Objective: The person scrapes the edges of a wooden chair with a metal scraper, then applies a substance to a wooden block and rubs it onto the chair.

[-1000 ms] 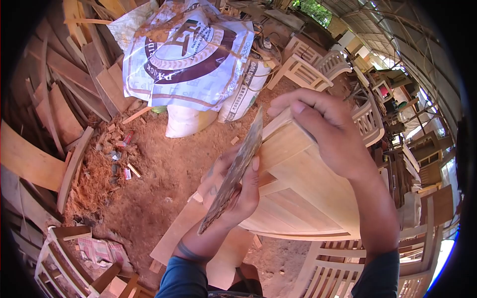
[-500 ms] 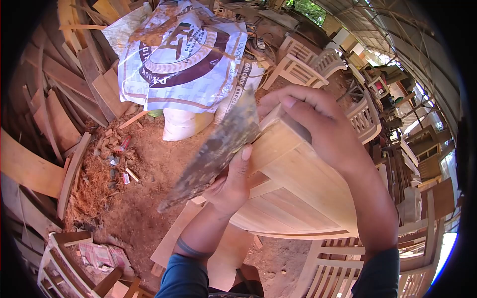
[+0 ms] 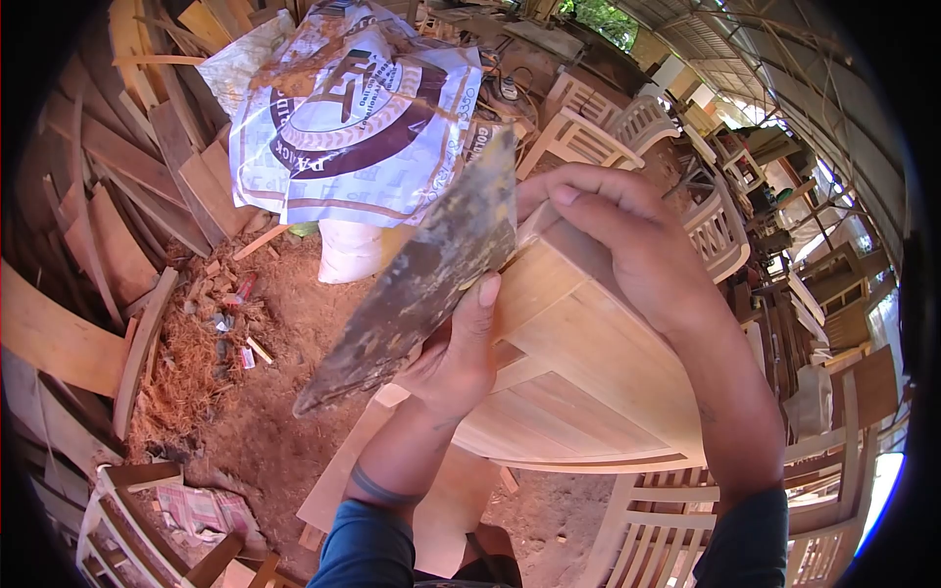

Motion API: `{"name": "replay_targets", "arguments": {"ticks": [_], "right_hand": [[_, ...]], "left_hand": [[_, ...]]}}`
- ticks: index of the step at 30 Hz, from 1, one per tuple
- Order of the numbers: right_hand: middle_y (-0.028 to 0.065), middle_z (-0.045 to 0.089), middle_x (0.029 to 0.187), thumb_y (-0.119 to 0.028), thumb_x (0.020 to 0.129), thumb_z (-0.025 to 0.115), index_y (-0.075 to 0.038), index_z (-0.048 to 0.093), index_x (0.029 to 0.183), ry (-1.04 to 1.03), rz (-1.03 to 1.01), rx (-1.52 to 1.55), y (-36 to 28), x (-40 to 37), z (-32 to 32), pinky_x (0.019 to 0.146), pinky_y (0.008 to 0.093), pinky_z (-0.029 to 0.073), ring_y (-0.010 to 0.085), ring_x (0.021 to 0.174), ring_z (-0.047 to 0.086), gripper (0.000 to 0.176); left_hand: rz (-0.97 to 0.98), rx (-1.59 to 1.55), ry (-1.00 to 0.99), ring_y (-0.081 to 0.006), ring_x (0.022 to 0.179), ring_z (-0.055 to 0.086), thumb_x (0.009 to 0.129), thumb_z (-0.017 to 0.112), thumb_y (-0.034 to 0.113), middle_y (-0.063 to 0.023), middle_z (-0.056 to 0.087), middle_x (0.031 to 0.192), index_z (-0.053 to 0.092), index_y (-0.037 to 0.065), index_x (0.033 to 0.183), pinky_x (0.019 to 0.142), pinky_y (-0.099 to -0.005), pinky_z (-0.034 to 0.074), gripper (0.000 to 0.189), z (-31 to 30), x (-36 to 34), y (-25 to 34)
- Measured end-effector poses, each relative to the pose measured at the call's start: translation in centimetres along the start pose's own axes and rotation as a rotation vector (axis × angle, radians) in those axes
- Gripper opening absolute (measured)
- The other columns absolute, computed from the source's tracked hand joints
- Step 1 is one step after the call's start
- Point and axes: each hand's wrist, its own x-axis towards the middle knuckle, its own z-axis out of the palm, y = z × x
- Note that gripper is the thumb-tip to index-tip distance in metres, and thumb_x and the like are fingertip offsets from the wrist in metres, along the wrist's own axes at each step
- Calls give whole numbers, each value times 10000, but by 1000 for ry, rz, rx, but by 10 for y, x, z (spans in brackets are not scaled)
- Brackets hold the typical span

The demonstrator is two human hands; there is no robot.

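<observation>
My left hand (image 3: 461, 358) grips a dark, stained flat blade-like piece (image 3: 421, 269), its thumb on the near face. The piece slants from lower left to upper right, and its right edge meets the corner of a pale panelled wooden piece (image 3: 598, 363). Over the top end of that wooden piece, my right hand (image 3: 627, 230) is curled, with its thumb along the end face. The right fingertips are partly hidden behind the wood and the dark piece.
A printed white sack (image 3: 343, 127) lies over a pale bag ahead. Curved boards (image 3: 118, 235) are piled at the left, beside shavings (image 3: 186, 372) on the dirt floor. Slatted chair parts (image 3: 667, 519) stand at lower right, with more chairs (image 3: 588, 137) behind.
The dark piece has shifted slightly, its lower tip moving left and its face turning more into view. My left hand stays on it; my right hand has hardly moved.
</observation>
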Motion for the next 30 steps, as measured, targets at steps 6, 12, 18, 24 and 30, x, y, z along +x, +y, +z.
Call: {"name": "replay_targets", "arguments": {"ticks": [6, 12, 18, 24, 30], "right_hand": [[72, 634, 951, -192, 946, 539, 33, 629, 1057, 39, 27, -46, -10, -3, 3, 844, 231, 448, 117, 924, 581, 267], [85, 644, 974, -170, 949, 514, 55, 627, 1052, 8, 15, -72, -8, -1, 1, 872, 250, 452, 133, 944, 591, 272], [108, 652, 990, -157, 953, 477, 64, 625, 1056, 29, -2, -125, 0, 0, -1, 889, 269, 451, 152, 952, 600, 285], [137, 661, 1018, -150, 944, 480, 68, 620, 1067, -18, -19, -109, -4, 0, -1, 892, 283, 463, 174, 958, 616, 287], [151, 663, 1027, -156, 943, 480, 68, 611, 1081, -14, 5, -104, -5, 0, 1, 895, 296, 473, 192, 960, 630, 293]], "left_hand": [[10, 6, -56, -142, 995, 586, 862, 637, -45, -101, 656, 1093, 609, -49, 1140, 892, -273, 444, 279, -3, 4, 1], [-30, -56, -49, -152, 998, 589, 877, 616, -34, -75, 656, 1089, 589, -42, 1170, 902, -272, 439, 294, -2, 6, 2], [-25, 204, -111, -178, 922, 633, 869, 614, -43, -138, 672, 1019, 601, -37, 1118, 825, -271, 487, 249, -11, 5, 5], [157, 346, -178, -315, 931, 679, 838, 631, -51, -239, 667, 957, 576, -76, 982, 764, -347, 551, 155, -12, 10, -5], [190, 397, -223, -337, 934, 681, 822, 605, -80, -255, 667, 959, 573, -81, 972, 780, -373, 554, 153, -8, 16, 7]]}}
